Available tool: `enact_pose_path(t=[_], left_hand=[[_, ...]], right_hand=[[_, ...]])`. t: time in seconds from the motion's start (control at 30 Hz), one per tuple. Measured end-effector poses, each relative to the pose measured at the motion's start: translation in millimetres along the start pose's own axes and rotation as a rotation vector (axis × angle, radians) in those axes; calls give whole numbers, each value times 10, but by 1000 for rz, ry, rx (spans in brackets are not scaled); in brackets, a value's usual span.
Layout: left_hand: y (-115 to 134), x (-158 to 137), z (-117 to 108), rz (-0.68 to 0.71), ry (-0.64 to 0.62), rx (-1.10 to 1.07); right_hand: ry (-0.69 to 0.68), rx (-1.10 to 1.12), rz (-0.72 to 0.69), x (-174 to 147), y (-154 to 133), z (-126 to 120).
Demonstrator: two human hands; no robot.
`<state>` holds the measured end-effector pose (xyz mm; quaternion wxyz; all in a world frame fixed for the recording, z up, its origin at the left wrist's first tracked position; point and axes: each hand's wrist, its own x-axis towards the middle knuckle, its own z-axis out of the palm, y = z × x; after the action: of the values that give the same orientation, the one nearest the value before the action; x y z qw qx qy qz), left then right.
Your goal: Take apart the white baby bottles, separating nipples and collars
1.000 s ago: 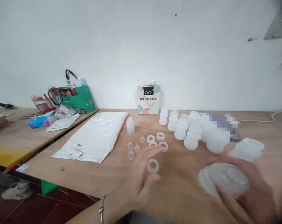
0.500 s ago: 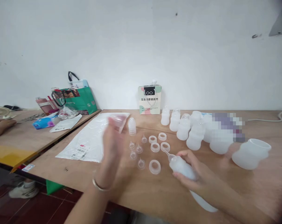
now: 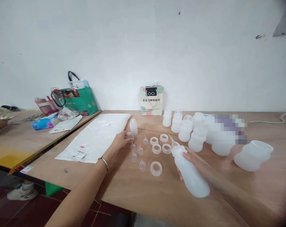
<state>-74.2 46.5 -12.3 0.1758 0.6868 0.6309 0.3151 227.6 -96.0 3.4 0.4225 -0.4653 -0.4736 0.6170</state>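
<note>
Your desk (image 3: 157, 195) is wide and made of wood. A big white plastic bag (image 3: 97, 137) lies flat at 10 o'clock. A bunch of white bottles (image 3: 197, 134) stands at 1 o'clock, and one wide jar (image 3: 253, 156) sits apart from them at 3 o'clock.

Your right hand (image 3: 192, 162) is wrapped around a white bottle (image 3: 189, 170). The bottle is tilted, and its thin tip points up to 11 o'clock, just beside the rings (image 3: 160, 145).

Your left hand (image 3: 120, 140) reaches out to 11 o'clock. Its fingers (image 3: 128, 135) pinch a small clear cap (image 3: 129, 135), right next to the stack of caps (image 3: 133, 127).

More little clear tips (image 3: 138, 154) stand between your two hands. One ring (image 3: 156, 168) lies alone at 12 o'clock, near the bottle.
</note>
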Motion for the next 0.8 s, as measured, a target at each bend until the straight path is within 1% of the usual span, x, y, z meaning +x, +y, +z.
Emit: enact_pose_path(t=[0.03,0.07,0.1,0.13,0.17,0.2,0.27,0.3,0.33,0.37,0.4,0.47,0.53,0.57,0.6,0.7,0.73,0.77,0.8], left_hand=[[78,-27,-37,3,57,4],[184,-74,-75,8,140,-4],[314,-141,-105,34,239,-36],[463,-225,-117,91,292,-122],[622,-318,-106,143,242,-254],[780,-413,-70,201,55,-391],[1054,-571,67,277,-469,-605],[1155,-623,156,299,-622,-705],[1228,-655,248,307,-727,-803],[1275,-670,334,309,-793,-897],[1299,-672,408,306,-820,-981],[1303,-661,509,286,-818,-1106],[1288,-662,558,246,-778,-1172],[1285,-672,571,217,-736,-1192],[1288,-687,583,183,-681,-1204],[1325,-738,627,80,-467,-1184],[1337,-748,640,62,-408,-1171],[1346,-752,648,56,-375,-1167],[1348,-750,650,62,-371,-1173]], right_hand=[[-57,75,49,15,-16,-7],[-125,151,93,31,-34,-13],[-178,213,108,50,-53,-19],[-213,260,96,70,-68,-22],[-246,296,77,92,-77,-24],[-283,322,52,116,-80,-24],[-346,355,10,167,-63,-22],[-370,363,-1,193,-46,-21],[-391,364,-9,217,-26,-21],[-411,359,-14,238,-7,-22],[-423,351,-21,256,10,-23],[-420,311,-32,282,34,-25],[-364,207,-34,298,50,-25],[-290,113,-62,303,61,-23],[-181,-12,-125,307,74,-20],[244,-470,-455,307,121,-8],[342,-581,-544,300,126,-5],[389,-632,-592,288,119,-4],[388,-616,-585,272,98,-5]])
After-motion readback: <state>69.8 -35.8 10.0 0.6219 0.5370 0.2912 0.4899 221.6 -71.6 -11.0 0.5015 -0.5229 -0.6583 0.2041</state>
